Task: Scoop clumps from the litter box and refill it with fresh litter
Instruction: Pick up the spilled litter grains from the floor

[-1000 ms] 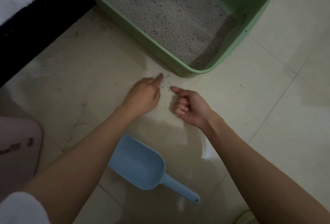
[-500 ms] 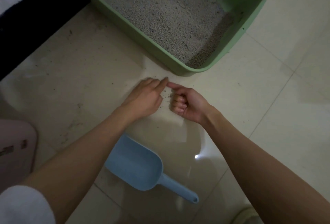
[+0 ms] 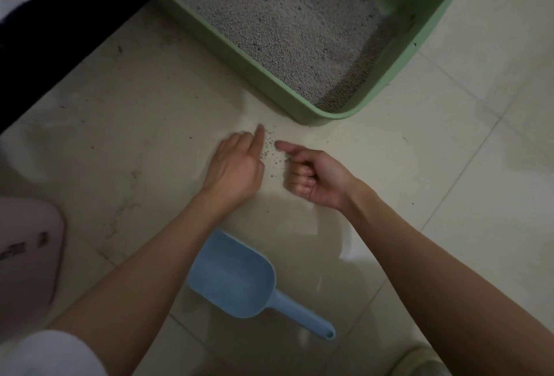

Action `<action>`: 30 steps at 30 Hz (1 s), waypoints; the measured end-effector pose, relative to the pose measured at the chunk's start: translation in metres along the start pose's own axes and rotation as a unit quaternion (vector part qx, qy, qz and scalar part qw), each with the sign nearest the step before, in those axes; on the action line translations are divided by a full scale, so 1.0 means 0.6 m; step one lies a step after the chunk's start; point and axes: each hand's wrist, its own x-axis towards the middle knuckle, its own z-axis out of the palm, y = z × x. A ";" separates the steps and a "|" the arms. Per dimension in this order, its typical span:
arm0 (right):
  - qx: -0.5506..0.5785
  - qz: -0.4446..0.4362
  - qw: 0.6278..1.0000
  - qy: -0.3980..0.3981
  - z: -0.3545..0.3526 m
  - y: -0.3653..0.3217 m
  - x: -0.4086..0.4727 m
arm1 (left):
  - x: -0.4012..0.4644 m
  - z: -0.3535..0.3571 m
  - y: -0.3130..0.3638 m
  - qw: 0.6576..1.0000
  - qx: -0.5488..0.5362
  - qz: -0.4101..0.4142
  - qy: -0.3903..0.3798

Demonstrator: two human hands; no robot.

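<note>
- The left hand (image 3: pixel 236 166) rests on the pale tiled floor (image 3: pixel 449 196) with its index finger stretched toward the litter box; half a second ago that fingertip touched the right thumb, and now the two have drawn apart.
- The right hand (image 3: pixel 314 178) is curled into a loose fist, thumb pointing left; whether it holds grains I cannot tell.
- Between them lies a small scatter of spilled grey litter grains (image 3: pixel 274 154), just off the near corner of the green plastic litter box (image 3: pixel 419 55), which holds an even bed of grey litter.
- The light blue plastic scoop (image 3: pixel 239 279) lies untouched on the floor between the forearms.
- Judged so, scooping looks finished or paused, and the hands are sweeping up strays.
</note>
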 end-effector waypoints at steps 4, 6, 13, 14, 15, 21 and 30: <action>0.056 -0.046 0.997 0.021 -0.020 -0.009 -0.012 | -0.002 -0.003 0.011 0.999 -0.051 0.014 0.006; 0.069 -0.061 0.995 0.043 -0.027 -0.014 -0.014 | 0.016 -0.010 0.008 0.998 -0.061 -0.012 0.019; -0.096 -0.047 0.992 0.069 -0.005 0.006 -0.024 | 0.001 -0.017 0.030 0.986 -0.163 -0.035 -0.002; -0.092 -0.054 0.991 0.076 -0.003 0.005 -0.026 | -0.006 -0.016 0.033 0.982 -0.185 -0.043 0.008; -0.088 -0.064 0.990 0.089 -0.001 0.002 -0.030 | -0.009 -0.016 0.033 0.976 -0.208 -0.062 0.027; -0.078 -0.132 0.970 0.188 0.005 -0.021 -0.045 | 0.029 -0.051 0.015 0.888 -0.327 -0.312 0.081; -0.036 -0.118 0.963 0.238 0.008 -0.019 -0.040 | 0.031 -0.032 0.059 0.937 -0.242 -0.250 -0.016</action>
